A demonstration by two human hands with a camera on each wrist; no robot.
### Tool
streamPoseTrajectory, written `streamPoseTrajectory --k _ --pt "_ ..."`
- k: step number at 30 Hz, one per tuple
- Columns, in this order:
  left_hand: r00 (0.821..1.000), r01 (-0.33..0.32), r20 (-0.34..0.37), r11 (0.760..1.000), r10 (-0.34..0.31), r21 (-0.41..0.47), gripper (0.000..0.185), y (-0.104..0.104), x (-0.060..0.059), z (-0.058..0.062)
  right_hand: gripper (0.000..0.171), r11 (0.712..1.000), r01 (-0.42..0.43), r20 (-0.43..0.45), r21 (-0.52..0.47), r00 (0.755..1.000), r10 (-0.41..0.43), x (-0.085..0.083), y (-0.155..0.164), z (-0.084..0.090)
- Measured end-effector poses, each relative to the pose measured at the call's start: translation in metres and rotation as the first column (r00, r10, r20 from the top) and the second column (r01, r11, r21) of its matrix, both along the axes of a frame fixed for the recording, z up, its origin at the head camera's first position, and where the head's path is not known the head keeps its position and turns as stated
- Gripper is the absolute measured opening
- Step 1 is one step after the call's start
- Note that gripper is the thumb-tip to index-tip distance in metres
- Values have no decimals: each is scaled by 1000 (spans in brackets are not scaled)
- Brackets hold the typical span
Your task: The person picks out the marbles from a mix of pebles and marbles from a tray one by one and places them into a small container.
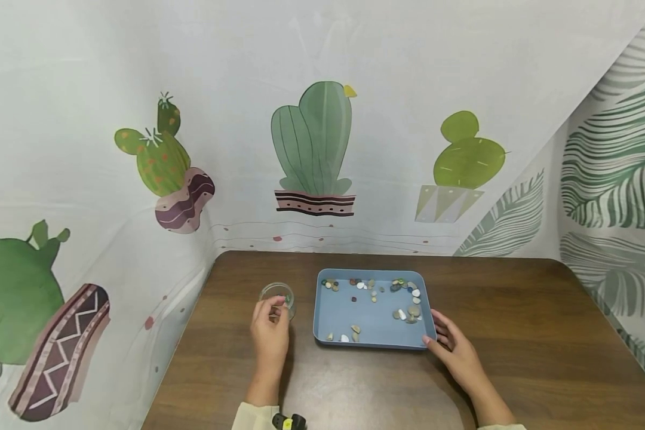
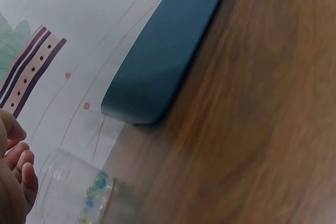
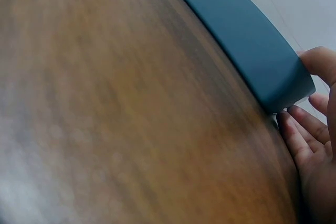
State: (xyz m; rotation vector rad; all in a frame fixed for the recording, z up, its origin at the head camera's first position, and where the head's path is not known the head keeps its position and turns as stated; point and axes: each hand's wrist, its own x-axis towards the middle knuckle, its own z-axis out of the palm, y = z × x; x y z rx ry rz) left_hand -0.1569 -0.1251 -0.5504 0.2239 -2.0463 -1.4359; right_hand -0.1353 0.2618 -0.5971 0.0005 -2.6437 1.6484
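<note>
Meanwhile left hand (image 1: 270, 325) at jar (image 1: 278, 297), right hand (image 1: 457, 352) touching tray (image 1: 373, 325).

Brown wooden table (image 1: 516, 334), wood grain visible. Backdrop cloth (image 1: 381, 48) on far and left sides, printed with potted cactuses. Leaf-patterned cloth (image 1: 613, 179) on right side. Small black-and-yellow object (image 1: 288, 422) at near edge.

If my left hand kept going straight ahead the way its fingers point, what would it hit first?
Most likely the small clear jar: the left hand sits just short of it, fingertips at its rim. The blue tray lies off to the side, outside that line.
</note>
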Motion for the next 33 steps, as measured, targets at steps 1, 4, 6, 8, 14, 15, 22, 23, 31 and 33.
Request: streamPoseTrajectory --k 1,4,6,8,14,15,22,23,31,33 --pt "1000 6 -5 1000 -6 -7 14 2 0 0 69 1000 -1 0 0 1000 1 0 0 0" --pt "999 16 -27 1000 -16 -17 14 8 0 -1 69 1000 0 -1 1 1000 0 0 0 0" --pt "998 24 -50 1000 -25 -17 14 12 0 -1 69 1000 1 -2 0 1000 -1 0 0 0" --pt "997 37 -64 999 -38 -19 14 16 0 -1 68 1000 2 0 -1 1000 -2 0 0 0" --pt "995 84 -54 996 -86 -36 13 33 3 -1 69 1000 3 5 -1 1000 -3 -1 0 0" --pt "993 98 -55 995 -100 -34 13 36 3 -2 69 1000 4 5 0 1000 -4 -1 0 0" --pt "980 189 -44 979 -193 -75 19 59 7 -1 69 1000 4 10 -4 1000 -4 -1 0 0" --pt "980 191 -45 978 -195 -90 21 62 7 -1 69 1000 5 12 -4 1000 -5 -1 0 0" --pt "974 225 4 960 -227 -169 20 85 5 1 69 1000 7 6 -3 1000 -7 -1 0 0" --pt "968 249 38 950 -246 -191 21 91 4 2 69 1000 6 -2 -4 1000 -6 -1 0 -1"
